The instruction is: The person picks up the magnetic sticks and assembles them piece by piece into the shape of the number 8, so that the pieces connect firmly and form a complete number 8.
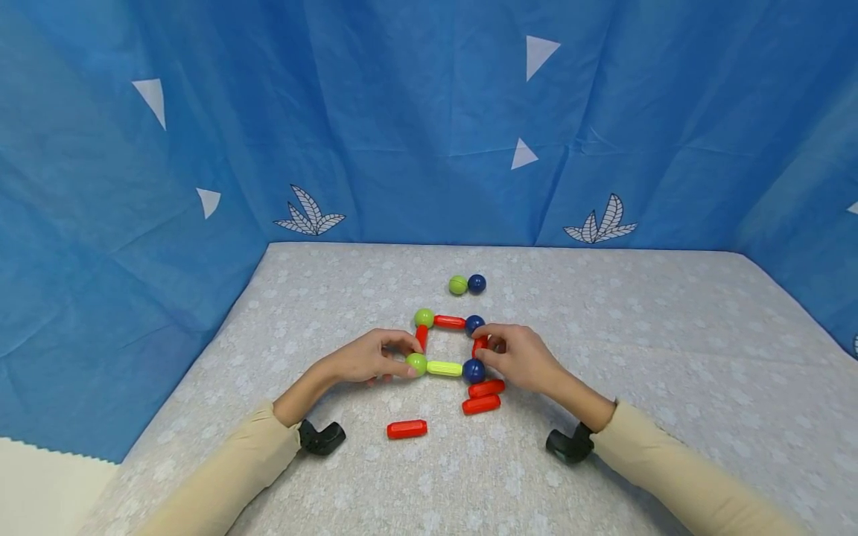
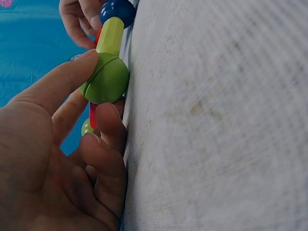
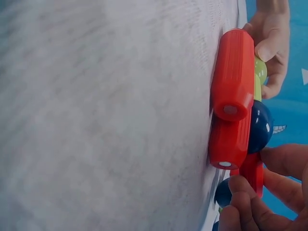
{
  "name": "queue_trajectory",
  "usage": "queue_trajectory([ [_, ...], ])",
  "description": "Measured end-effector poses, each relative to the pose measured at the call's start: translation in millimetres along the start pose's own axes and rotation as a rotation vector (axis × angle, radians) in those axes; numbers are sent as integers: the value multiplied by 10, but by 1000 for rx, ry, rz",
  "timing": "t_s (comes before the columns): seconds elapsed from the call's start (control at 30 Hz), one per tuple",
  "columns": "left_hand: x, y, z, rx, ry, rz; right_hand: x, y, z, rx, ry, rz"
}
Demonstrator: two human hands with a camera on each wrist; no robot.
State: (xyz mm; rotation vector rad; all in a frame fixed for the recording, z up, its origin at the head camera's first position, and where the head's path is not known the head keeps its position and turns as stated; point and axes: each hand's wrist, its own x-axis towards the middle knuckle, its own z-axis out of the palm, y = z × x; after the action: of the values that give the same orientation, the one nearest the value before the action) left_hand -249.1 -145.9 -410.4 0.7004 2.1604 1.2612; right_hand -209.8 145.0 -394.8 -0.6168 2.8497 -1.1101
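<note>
A four-sided frame of balls and rods lies on the table. My left hand grips the green ball at its near left corner, thumb on one side and fingers on the other. A yellow-green rod joins that ball to the near blue ball. On the right side, my right hand pinches the red rod between the near blue ball and the far blue ball; fingers partly cover this rod. Red rods also form the far and left sides, meeting at another green ball.
Two loose red rods lie beside the near blue ball, and one more red rod lies nearer the front. Behind the frame sit a loose green ball and a blue ball. A blue curtain hangs behind the table.
</note>
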Motion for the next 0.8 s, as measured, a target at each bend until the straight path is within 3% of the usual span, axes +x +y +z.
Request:
queue_trajectory([
  [0.8,-3,-8,1,-7,-3,8,34,-1,3,22,-81,22],
])
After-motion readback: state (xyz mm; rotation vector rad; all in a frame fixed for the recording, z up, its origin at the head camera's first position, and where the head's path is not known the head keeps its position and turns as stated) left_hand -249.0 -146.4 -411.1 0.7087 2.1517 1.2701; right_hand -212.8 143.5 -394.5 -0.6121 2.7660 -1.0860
